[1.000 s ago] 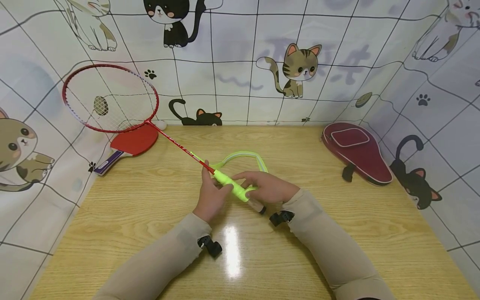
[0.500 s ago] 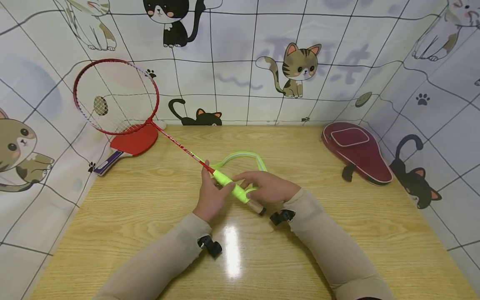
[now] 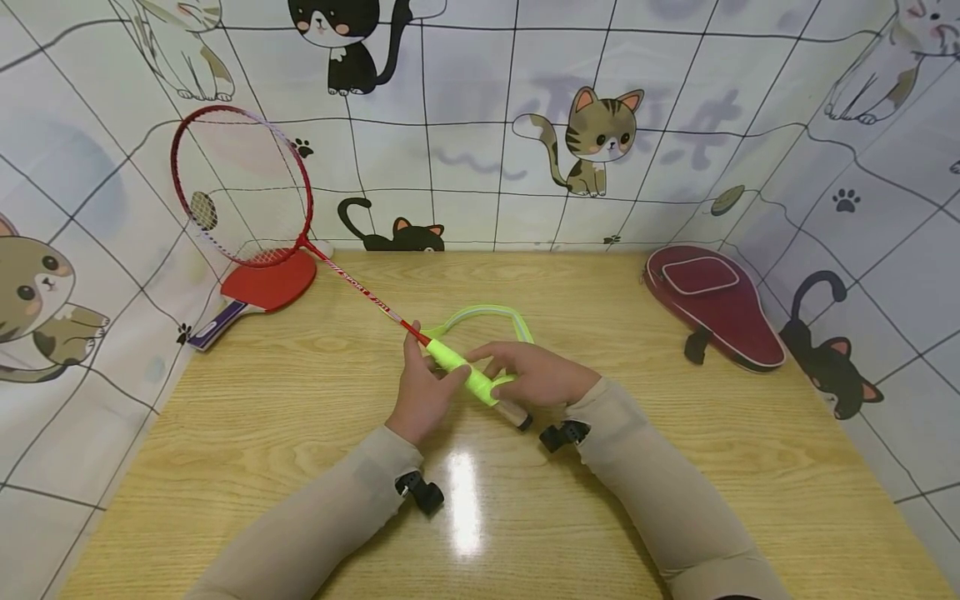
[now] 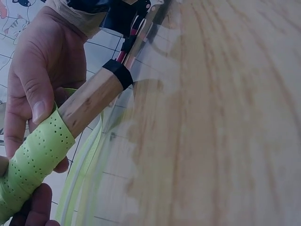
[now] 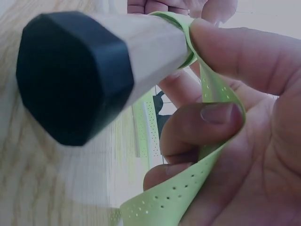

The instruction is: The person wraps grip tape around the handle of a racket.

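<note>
A red badminton racket (image 3: 352,286) slants from upper left down to my hands, its head raised in front of the wall. My left hand (image 3: 422,390) grips the handle near the shaft, thumb on top. Perforated neon-yellow grip tape (image 4: 40,155) is wound round the upper handle. Below it, bare wood (image 4: 91,101) shows down to a black end cap (image 5: 70,80). My right hand (image 3: 542,373) pinches the tape at the lower edge of the winding, thumb on it. The tape's free length (image 5: 164,202) runs over the fingers, and a loop of it lies on the table behind.
A red table tennis bat (image 3: 273,282) with a purple handle lies at the back left, under the racket head. At the back right rests a dark red bat case (image 3: 712,304). Cat-patterned walls (image 3: 480,150) border the wooden table (image 3: 600,517) at the back and sides.
The racket has rolled about its shaft: its head has turned, looks narrower and stands higher and farther right. Both hands have stayed almost in place.
</note>
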The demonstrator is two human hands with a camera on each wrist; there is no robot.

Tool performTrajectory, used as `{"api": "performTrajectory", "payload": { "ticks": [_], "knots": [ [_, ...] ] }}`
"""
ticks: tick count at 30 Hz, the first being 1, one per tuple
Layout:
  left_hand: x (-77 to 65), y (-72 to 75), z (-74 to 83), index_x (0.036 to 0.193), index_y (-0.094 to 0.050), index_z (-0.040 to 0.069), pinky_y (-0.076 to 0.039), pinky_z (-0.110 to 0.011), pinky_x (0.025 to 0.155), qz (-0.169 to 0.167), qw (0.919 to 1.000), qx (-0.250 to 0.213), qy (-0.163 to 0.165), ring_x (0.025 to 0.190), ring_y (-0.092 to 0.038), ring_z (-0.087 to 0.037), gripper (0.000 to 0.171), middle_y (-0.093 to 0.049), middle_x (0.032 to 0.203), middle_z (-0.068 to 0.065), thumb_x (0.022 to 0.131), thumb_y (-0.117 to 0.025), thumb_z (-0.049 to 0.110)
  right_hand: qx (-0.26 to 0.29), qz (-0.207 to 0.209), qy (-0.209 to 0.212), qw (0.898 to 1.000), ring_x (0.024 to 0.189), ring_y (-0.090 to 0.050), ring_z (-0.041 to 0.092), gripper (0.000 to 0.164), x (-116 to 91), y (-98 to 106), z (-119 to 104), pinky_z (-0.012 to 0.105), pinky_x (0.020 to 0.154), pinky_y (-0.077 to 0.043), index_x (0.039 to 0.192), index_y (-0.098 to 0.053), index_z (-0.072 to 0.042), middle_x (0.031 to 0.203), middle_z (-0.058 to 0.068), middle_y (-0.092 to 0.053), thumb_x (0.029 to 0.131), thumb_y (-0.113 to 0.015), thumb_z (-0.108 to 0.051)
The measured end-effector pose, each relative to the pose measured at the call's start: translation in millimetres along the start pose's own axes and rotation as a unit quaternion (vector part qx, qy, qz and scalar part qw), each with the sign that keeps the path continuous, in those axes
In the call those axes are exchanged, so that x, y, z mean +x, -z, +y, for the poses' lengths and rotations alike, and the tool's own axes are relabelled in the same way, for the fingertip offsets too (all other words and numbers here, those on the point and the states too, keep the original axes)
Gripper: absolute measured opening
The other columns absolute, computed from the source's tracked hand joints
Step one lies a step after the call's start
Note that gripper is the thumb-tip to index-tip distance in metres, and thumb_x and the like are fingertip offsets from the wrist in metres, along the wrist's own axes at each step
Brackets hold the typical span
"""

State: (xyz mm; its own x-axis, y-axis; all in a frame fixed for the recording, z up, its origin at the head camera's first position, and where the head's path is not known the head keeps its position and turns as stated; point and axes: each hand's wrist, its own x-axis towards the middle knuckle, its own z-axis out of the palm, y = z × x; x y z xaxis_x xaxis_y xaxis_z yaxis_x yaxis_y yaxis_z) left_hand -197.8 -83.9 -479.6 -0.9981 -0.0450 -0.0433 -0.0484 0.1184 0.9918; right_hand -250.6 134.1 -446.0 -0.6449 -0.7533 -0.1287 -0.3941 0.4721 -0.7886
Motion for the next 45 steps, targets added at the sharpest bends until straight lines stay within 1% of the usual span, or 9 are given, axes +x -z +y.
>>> {"api": "performTrajectory", "payload": {
  "ticks": [8,14,18,22,27,30,33,38,45],
  "knots": [
    [-0.3,-0.2,-0.5,0.167,-0.006,0.022,-0.057,-0.035,0.085,0.012,0.9998,0.005,-0.015,0.110,-0.071,-0.033,0.102,-0.067,0.123,-0.026,0.096,-0.079,0.019,-0.024,0.009,0.005,1.000,0.113,-0.066,0.018,0.061,2.2,-0.9,-1.9,0.044,0.097,-0.053,0.148,-0.058,-0.023,0.118,0.000,-0.071,0.092,-0.078,-0.010],
    [-0.7,-0.6,0.3,0.167,-0.008,0.022,-0.056,-0.036,0.089,0.020,0.9997,-0.007,-0.009,0.113,-0.070,-0.034,0.098,-0.067,0.125,-0.027,0.097,-0.076,0.016,-0.034,0.003,0.018,0.999,0.116,-0.065,0.018,0.061,2.6,0.0,-3.5,0.042,0.097,-0.053,0.150,-0.059,-0.026,0.122,0.000,-0.071,0.093,-0.075,-0.008],
    [-1.1,-0.5,1.7,0.167,-0.007,0.022,-0.055,-0.036,0.087,0.021,0.9997,-0.006,-0.006,0.111,-0.071,-0.033,0.098,-0.067,0.123,-0.026,0.097,-0.076,0.017,-0.027,-0.003,0.019,0.999,0.119,-0.065,0.018,0.062,1.6,2.0,-3.6,0.042,0.096,-0.053,0.151,-0.058,-0.027,0.127,0.000,-0.070,0.095,-0.069,-0.004],
    [-0.8,-0.2,1.6,0.167,-0.006,0.020,-0.054,-0.035,0.085,0.019,0.9998,-0.002,-0.001,0.110,-0.070,-0.032,0.097,-0.066,0.124,-0.026,0.097,-0.073,0.015,-0.003,-0.017,0.008,1.000,0.121,-0.065,0.019,0.065,0.5,2.3,-2.2,0.040,0.096,-0.053,0.154,-0.056,-0.028,0.133,0.001,-0.069,0.095,-0.065,-0.001],
    [-1.1,0.0,1.9,0.167,-0.007,0.019,-0.054,-0.033,0.084,0.019,0.9998,-0.004,0.007,0.109,-0.070,-0.032,0.097,-0.065,0.126,-0.026,0.096,-0.072,0.011,0.010,-0.025,0.004,1.000,0.118,-0.067,0.018,0.065,0.8,0.1,1.0,0.037,0.090,-0.054,0.156,-0.053,-0.028,0.129,0.002,-0.072,0.097,-0.067,-0.004],
    [-1.8,0.3,2.3,0.167,-0.006,0.022,-0.055,-0.034,0.083,0.018,0.9998,-0.008,0.007,0.108,-0.071,-0.033,0.099,-0.066,0.125,-0.025,0.096,-0.073,0.012,0.001,-0.015,0.008,1.000,0.117,-0.067,0.017,0.063,1.3,-0.6,0.6,0.039,0.093,-0.054,0.155,-0.054,-0.027,0.125,0.001,-0.072,0.097,-0.069,-0.007],
    [-2.3,0.4,2.2,0.168,-0.006,0.024,-0.056,-0.035,0.086,0.018,0.9998,-0.003,0.004,0.110,-0.070,-0.032,0.100,-0.066,0.125,-0.024,0.096,-0.076,0.017,-0.008,-0.006,0.008,1.000,0.116,-0.067,0.017,0.062,1.8,-0.9,-0.1,0.043,0.098,-0.053,0.152,-0.056,-0.028,0.122,0.000,-0.073,0.095,-0.073,-0.009],
    [-2.7,0.7,2.1,0.168,-0.006,0.024,-0.055,-0.035,0.087,0.019,0.9998,0.008,-0.002,0.113,-0.069,-0.031,0.101,-0.067,0.124,-0.024,0.097,-0.078,0.023,-0.019,-0.003,0.006,1.000,0.116,-0.066,0.016,0.062,2.9,-1.3,-0.7,0.045,0.101,-0.053,0.150,-0.058,-0.030,0.120,-0.002,-0.072,0.094,-0.077,-0.011],
    [-2.5,0.2,2.5,0.168,-0.006,0.023,-0.054,-0.032,0.080,0.022,0.9998,0.002,-0.002,0.105,-0.070,-0.029,0.099,-0.068,0.120,-0.025,0.097,-0.076,0.017,-0.024,-0.019,0.013,0.999,0.123,-0.065,0.019,0.064,0.5,2.4,-1.8,0.045,0.099,-0.054,0.154,-0.055,-0.029,0.131,0.000,-0.070,0.095,-0.069,-0.006]
  ]
}}
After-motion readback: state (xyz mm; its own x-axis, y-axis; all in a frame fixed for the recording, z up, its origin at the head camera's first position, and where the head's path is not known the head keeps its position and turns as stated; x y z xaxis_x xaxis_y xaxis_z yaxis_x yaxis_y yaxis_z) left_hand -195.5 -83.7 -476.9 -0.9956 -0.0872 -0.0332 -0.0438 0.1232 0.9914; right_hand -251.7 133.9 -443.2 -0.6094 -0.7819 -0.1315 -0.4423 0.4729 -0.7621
